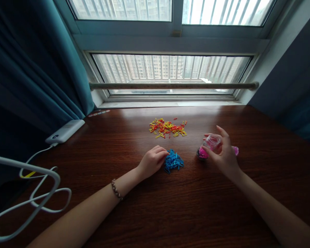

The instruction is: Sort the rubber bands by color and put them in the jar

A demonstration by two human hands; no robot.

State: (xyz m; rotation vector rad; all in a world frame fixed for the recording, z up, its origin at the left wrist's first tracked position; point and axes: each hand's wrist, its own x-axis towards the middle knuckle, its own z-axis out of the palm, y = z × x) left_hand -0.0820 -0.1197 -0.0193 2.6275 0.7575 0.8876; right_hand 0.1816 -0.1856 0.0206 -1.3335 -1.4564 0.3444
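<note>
At the left edge of a small heap of blue elastic bands (174, 161), my left hand (153, 162) has its fingers curled and pressed together. Its fingertips touch the heap, and whatever lies between them is hidden. My right hand (225, 155) grips a small clear jar (213, 139) between thumb and fingers, with pink showing through and below it. Close by the jar's left side is a pink and black clump (202, 153), partly covered by the thumb. Another pink piece (236, 150) pokes out to the right of this hand.
Beyond the blue heap lies a scattered pile of red and yellow small loops (167, 127). A white power bank (65, 131) with a looping white cable (45, 172) sits on the left of the brown wooden table (186, 210). A window rail (170, 86) crosses behind.
</note>
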